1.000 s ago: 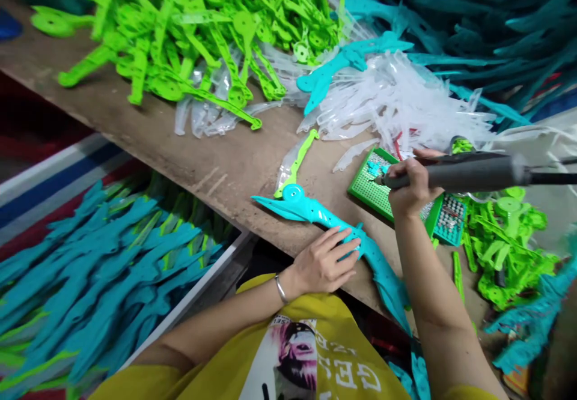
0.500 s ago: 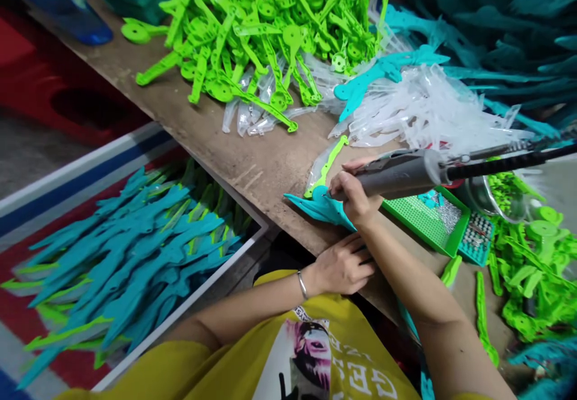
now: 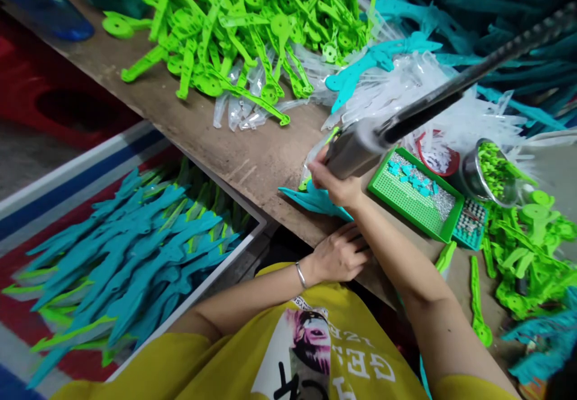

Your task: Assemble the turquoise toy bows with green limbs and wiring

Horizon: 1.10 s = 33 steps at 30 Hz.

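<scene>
My right hand (image 3: pixel 336 181) is wrapped round a grey power screwdriver (image 3: pixel 358 148), held tilted with its tip hidden behind my fingers. Below it a turquoise plastic part (image 3: pixel 311 200), long and pointed, lies at the table's front edge. A clear strip (image 3: pixel 311 160) and a bright green arm, mostly covered by the hand and tool, extend up from that part. My left hand (image 3: pixel 342 253) curls over the table edge at the near end of the turquoise part, its fingertips partly hidden under my right forearm.
Green arms (image 3: pixel 252 33) and clear strips (image 3: pixel 406 96) are heaped at the back. To the right stand a green basket (image 3: pixel 378 193) with screws and small turquoise pieces, a red bowl (image 3: pixel 453 163) and a metal bowl (image 3: pixel 469 178). Finished-looking turquoise pieces (image 3: pixel 135 238) fill a tray at left.
The screwdriver has swung more upright, its rear end rising, and my right hand has shifted slightly left and up. My left hand stays in place. The view has shifted a little.
</scene>
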{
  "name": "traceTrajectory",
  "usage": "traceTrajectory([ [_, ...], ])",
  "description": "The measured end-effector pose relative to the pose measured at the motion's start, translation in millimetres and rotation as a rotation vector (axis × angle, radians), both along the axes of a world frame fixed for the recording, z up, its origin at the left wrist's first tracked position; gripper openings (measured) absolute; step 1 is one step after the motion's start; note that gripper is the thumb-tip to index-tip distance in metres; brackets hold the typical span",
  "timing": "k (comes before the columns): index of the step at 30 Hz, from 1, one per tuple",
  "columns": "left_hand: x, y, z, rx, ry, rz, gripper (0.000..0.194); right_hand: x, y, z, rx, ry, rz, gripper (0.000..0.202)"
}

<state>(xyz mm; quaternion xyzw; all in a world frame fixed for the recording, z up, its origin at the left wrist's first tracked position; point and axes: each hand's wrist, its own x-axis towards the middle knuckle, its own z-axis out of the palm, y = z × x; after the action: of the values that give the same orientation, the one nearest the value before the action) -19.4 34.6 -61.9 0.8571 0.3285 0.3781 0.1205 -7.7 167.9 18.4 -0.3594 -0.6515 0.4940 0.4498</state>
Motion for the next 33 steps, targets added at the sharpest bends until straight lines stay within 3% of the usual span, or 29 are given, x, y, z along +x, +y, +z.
traceTrajectory([
  [3, 0.7, -0.4, -1.8, -0.017, 0.001, 0.006, 0.016, 25.5, -7.5, 8.9, 0.014, 0.13, -0.153, 0.05],
  [7, -2.2, -0.2, 0.7, -0.053, -0.062, -0.038, 0.034, 93.7, -21.5, 19.2, 0.054, 0.088, -0.326, 0.043],
  [11, -22.7, 5.9, 15.1, -0.1, -0.121, -0.117, 0.049, 161.5, -37.7, 9.8, -0.008, 0.05, -0.423, 0.043],
  [13, -41.4, 13.5, 25.2, -0.059, -0.032, -0.101, 0.062, 186.4, -42.7, 2.5, -0.017, 0.042, -0.462, 0.042],
  [16, -73.1, 29.9, 36.2, -0.042, 0.217, 0.064, 0.069, 211.9, -44.5, -3.0, 0.016, 0.013, -0.499, 0.043],
  [19, -99.1, 48.6, 34.5, -0.077, 0.395, 0.161, 0.063, 227.8, -45.7, -1.6, 0.027, -0.085, -0.516, 0.048],
  [21, -110.7, 60.1, 28.2, -0.057, 0.427, 0.125, 0.058, 236.2, -53.7, 1.6, 0.034, -0.178, -0.519, 0.054],
  [24, -121.4, 73.1, 23.4, -0.03, 0.444, 0.034, 0.052, 247.6, -87.0, 10.4, 0.068, -0.372, -0.567, 0.068],
  [26, -125.4, 78.8, 28.6, 0.016, 0.456, 0.007, 0.045, 254.0, -122.4, 18.9, 0.104, -0.551, -0.593, 0.072],
  [30, -128.5, 87.8, 55.3, 0.178, 0.506, -0.02, 0.04, 262.6, -194.8, 32.2, 0.191, -0.92, -0.397, 0.063],
  [33, -128.2, 97.1, 77.2, 0.254, 0.509, -0.048, 0.046, 267.3, -224.4, 34.5, 0.307, -1.117, -0.425, 0.052],
])
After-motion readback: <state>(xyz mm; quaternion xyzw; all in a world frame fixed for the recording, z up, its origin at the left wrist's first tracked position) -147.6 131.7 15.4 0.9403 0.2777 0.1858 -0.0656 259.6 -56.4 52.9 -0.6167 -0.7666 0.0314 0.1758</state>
